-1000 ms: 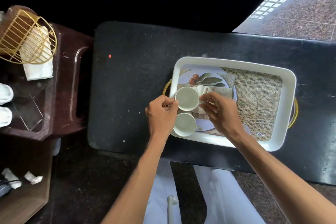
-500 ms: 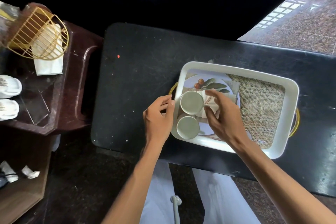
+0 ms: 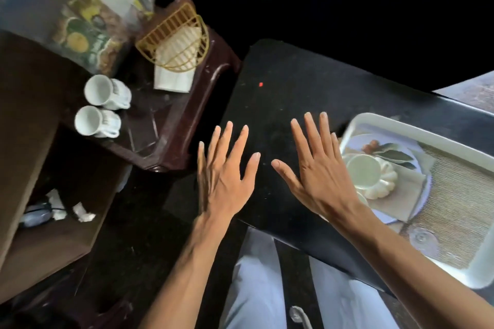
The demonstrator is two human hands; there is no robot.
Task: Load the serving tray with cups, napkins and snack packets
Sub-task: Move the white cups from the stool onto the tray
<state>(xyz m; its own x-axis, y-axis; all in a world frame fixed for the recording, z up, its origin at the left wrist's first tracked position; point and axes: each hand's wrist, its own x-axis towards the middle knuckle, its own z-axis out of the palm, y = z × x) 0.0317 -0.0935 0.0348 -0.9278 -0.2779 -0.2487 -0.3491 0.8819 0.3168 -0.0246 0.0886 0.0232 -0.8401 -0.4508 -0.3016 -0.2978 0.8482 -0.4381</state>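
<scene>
Black table (image 3: 307, 93) had a red speck (image 3: 261, 84); maroon stool (image 3: 222, 67) stood beside it, gold wire rack (image 3: 171, 35) on top; paper scraps (image 3: 83, 215) on wooden shelf (image 3: 48, 251).

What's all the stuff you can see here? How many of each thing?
Black table: one, black, centre.
Dark brown plastic stand: one, brown, left of the table.
White rectangular serving tray: one, white with a printed picture inside, on the table's right end.
White cup in the tray: one plain to see, white; another mostly hidden behind the right hand.
White cups on the stand: two, white, side by side.
Gold wire napkin holder: one, gold, at the stand's back.
White paper napkins: a stack, count unclear, white, in the holder.
Snack packets: blurred, count unclear, green and yellow, far left.
Left hand: one, open, fingers spread over the table.
Right hand: one, open, beside the tray.
</scene>
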